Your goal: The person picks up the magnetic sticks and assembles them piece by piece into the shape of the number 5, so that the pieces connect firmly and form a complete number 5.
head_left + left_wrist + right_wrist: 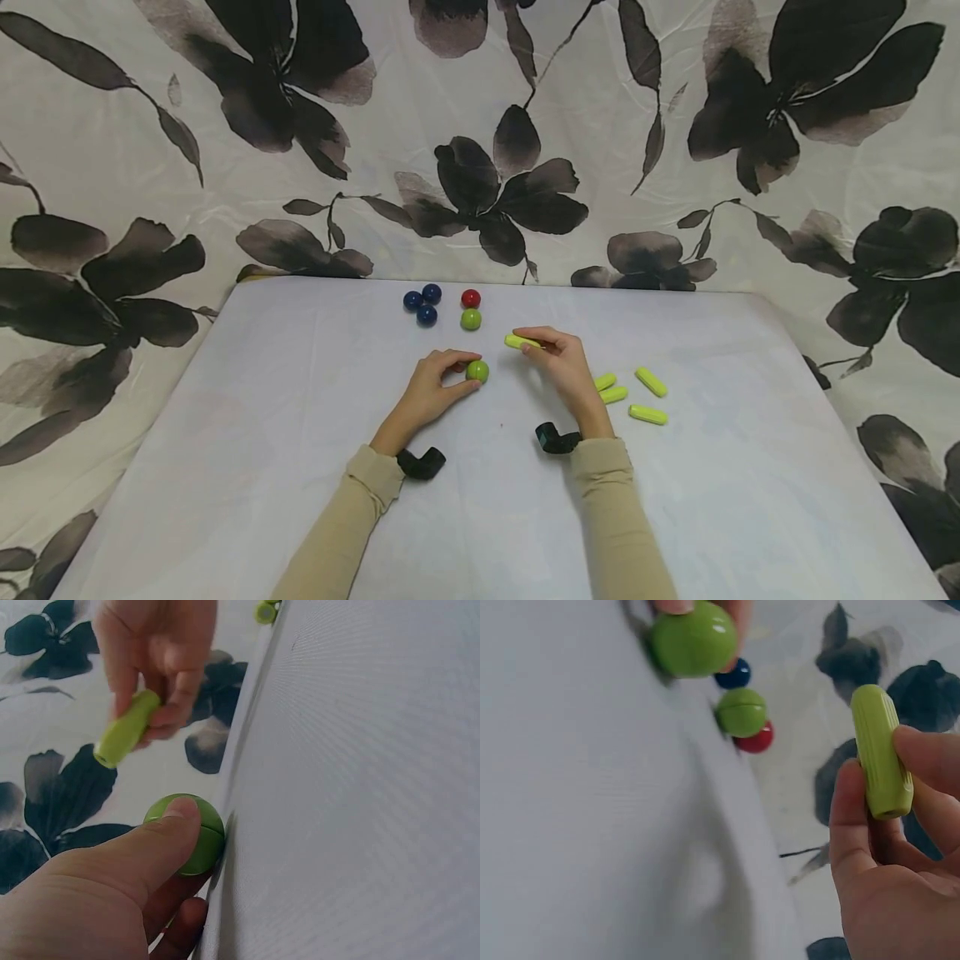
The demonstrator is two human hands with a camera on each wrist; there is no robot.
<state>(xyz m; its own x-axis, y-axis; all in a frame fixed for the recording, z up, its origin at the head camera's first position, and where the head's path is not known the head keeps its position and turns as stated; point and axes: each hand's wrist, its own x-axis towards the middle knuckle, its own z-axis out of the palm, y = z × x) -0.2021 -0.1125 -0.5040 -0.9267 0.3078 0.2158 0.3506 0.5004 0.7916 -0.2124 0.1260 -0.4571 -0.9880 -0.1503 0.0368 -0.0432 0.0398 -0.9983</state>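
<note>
Near the middle of the table, my left hand (433, 387) pinches a green ball (477, 372) between thumb and fingers. The left wrist view shows the thumb lying over that green ball (196, 834), which has a seam line. To its right my right hand (562, 367) holds a yellow-green ridged stick (521, 342) above the table. Seen from the right wrist, the stick (881, 750) is gripped between thumb and fingers, with a small hole in its lower end. Ball and stick are apart.
Behind the hands lie a red ball (471, 298), another green ball (471, 319) and three dark blue balls (427, 315). Several more yellow-green sticks (648, 414) lie right of my right forearm. A floral cloth (480, 192) hangs behind the white table (262, 400).
</note>
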